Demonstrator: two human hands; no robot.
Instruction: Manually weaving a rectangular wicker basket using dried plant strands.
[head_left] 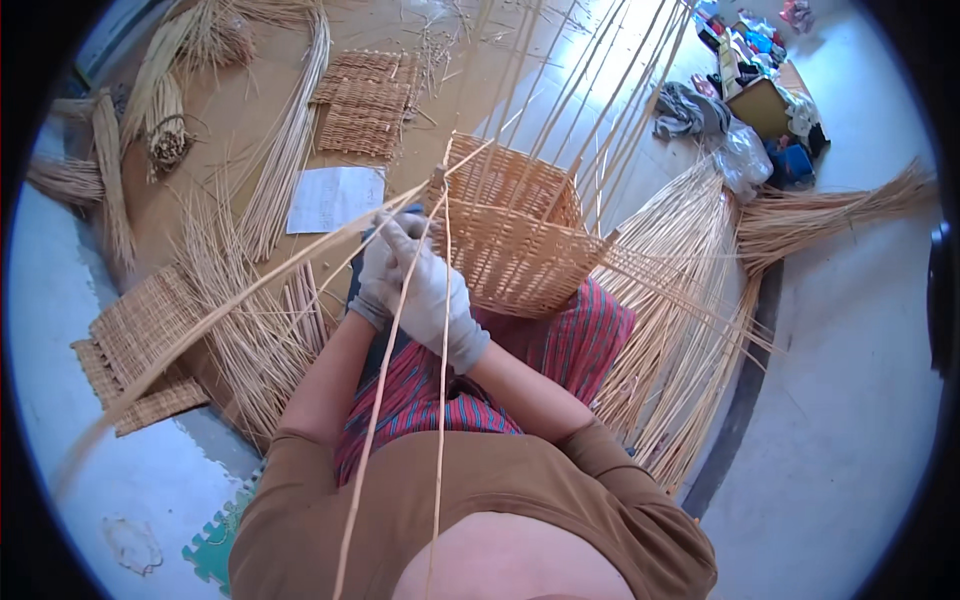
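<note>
A woven wicker basket (520, 255) rests tilted over my lap, with long upright reed stakes (600, 110) rising from its rim. Both my hands wear pale gloves and are close together at the basket's left corner. My right hand (432, 292) is closed, its fingers pinching reed strands (300, 258) that run out to the lower left. Behind it and partly covered, my left hand (374, 276) looks closed too; what its fingers hold is hidden. Two more loose strands (443, 350) hang from the corner down across my body.
Loose reeds lie in a pile (235, 330) on the left and a big fan (680, 300) on the right. Woven mats (365, 105) lie ahead and at left (150, 330). A paper sheet (335, 200) is beyond my hands. A box of odds and ends (760, 105) stands far right.
</note>
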